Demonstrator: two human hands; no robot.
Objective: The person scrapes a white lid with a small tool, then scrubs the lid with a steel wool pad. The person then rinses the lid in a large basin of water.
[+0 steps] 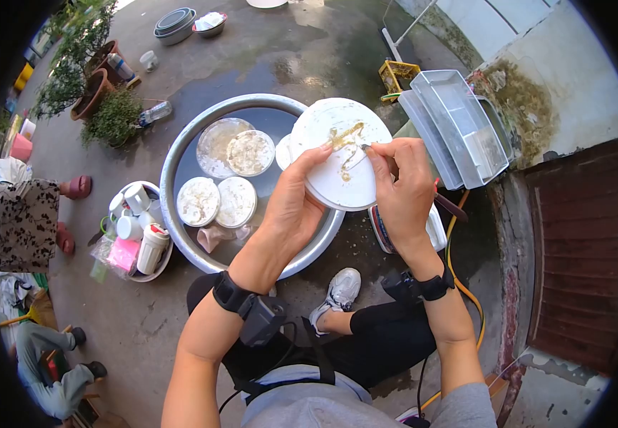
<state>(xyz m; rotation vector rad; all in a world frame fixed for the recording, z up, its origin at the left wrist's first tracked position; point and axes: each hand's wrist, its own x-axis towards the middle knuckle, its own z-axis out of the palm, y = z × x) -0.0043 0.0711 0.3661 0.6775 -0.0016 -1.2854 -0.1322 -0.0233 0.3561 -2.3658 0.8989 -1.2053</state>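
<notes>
Gripping the white plate's [341,153] near rim, left hand [291,207] tilts it above the metal basin [181,160]; right hand [403,192] pinches something small, unclear what, against its upper edge.

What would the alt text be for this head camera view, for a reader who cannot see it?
Seen from above, a person's left hand holds a dirty white plate while the right hand wipes its smeared surface, over a large metal basin of water holding four more plates. Clear plastic bins sit to the right.

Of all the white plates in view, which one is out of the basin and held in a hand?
The smeared white plate, gripped by the left hand above the basin's rim; the right hand works on it. The four other plates lie inside the basin.
</notes>
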